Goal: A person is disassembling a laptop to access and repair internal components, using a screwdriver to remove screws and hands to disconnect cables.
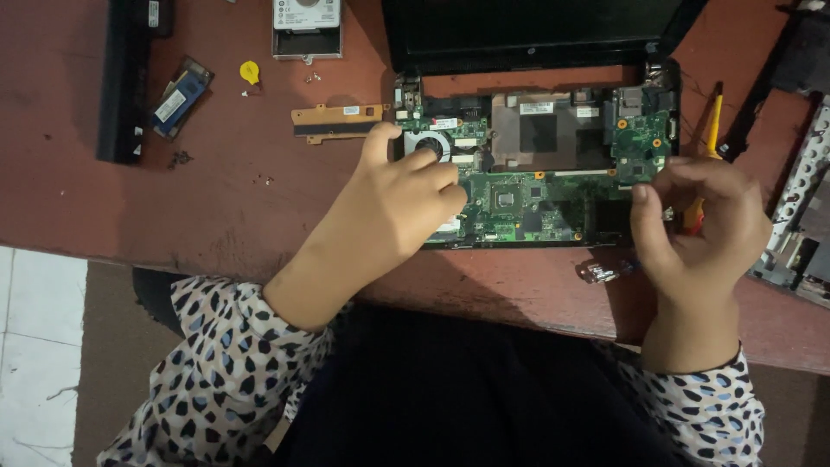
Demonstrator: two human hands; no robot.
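Left hand [406, 203] rests curled on a green laptop motherboard [536, 195] (casing removed); right hand [700, 220], fingers loosely bent, touches its right edge, grasping nothing visible.

Just one head cam here, looking pretty much straight down at the table's [130, 216] near edge. It's fairly close, with the lap showing below.

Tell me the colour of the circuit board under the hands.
Green, seen in the head view: circuit board.
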